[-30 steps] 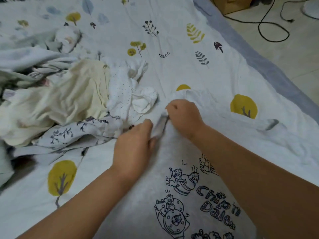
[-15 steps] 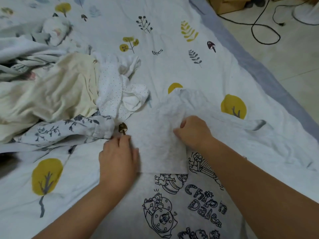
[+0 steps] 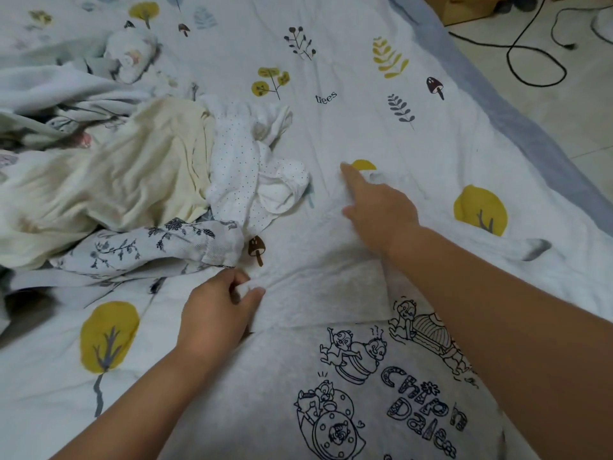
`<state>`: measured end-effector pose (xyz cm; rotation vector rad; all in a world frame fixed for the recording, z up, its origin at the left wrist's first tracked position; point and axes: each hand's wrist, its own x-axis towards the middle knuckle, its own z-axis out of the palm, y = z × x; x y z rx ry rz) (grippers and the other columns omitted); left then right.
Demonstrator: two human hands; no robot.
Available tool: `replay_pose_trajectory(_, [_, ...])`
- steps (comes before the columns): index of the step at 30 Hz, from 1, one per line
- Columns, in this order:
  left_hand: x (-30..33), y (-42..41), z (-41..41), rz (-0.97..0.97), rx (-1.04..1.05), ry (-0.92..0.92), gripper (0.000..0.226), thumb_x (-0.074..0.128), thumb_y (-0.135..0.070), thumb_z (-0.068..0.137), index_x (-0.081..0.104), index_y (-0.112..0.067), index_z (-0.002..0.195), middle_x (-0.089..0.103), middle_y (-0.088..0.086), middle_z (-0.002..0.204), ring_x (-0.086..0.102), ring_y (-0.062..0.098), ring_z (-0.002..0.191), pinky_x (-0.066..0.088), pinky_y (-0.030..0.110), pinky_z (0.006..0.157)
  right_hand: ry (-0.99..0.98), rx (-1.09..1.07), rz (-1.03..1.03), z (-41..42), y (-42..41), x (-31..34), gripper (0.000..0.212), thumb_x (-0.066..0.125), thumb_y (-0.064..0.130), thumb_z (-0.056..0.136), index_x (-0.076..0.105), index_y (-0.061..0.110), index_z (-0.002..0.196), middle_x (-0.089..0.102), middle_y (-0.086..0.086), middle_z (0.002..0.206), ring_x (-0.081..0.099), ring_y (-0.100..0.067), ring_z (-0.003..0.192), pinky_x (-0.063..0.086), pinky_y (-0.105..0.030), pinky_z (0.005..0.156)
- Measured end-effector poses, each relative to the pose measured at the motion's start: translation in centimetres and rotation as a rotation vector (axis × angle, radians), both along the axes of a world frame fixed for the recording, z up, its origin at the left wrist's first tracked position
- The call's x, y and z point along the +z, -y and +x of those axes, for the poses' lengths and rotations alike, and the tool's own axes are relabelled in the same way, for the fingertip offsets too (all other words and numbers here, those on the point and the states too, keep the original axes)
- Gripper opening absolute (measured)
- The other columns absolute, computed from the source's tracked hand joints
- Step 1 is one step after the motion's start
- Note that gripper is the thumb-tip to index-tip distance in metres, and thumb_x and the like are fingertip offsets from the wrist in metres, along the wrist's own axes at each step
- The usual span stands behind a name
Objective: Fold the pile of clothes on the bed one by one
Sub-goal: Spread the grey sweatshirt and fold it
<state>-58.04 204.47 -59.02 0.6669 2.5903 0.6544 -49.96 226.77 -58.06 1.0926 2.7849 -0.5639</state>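
Bedsheet [image 3: 331, 61] busy; my left hand [image 3: 215, 313] pinches the grey T-shirt [image 3: 282, 376], right hand [image 3: 378, 210] presses, fingers loose; the fold may slip askew.

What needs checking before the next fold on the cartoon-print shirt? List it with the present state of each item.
1. Left hand has a hold on the shirt edge: ok, its fingers pinch the cloth.
2. Right hand free to smooth: ok, it lies open on the cartoon-print shirt, index finger stretched out.
3. Folded flap lies flat: not ok, creases run out from the pinch.
4. Pile of unfolded clothes kept off the shirt: cannot tell, the floral piece ends right beside the left hand.
5. Right sleeve folded in: not ok, it lies spread on the bedsheet.
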Motion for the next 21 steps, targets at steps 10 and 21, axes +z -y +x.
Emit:
replay_pose_trajectory(10, [-1.7,-0.2,-0.7,-0.067,-0.044,-0.323,0.018,0.062,-0.019,0.084,0.057,-0.002,0.084,0.055,0.018,0.081,0.053,0.038,0.085,0.039,0.038,0.069,-0.198,-0.305,0.122,-3.0,0.9,-0.2,0.042,0.039,0.005,0.092,0.037,0.009,0.134,0.048,-0.016,0.124,0.046,-0.033,0.114,0.037,-0.038,0.082])
replay_pose_trajectory(21, [-6.1,1.3,1.7,-0.291,-0.623,-0.373,0.065,0.004,-0.053,0.096,0.022,-0.015,0.146,0.026,0.014,0.151,0.018,0.026,0.140,0.017,0.046,0.109,0.161,0.064,0.120,3.0,7.4,-6.1,0.076,-0.015,0.064,0.075,-0.028,0.024,0.139,-0.032,0.001,0.148,-0.024,-0.014,0.141,-0.022,-0.045,0.108])
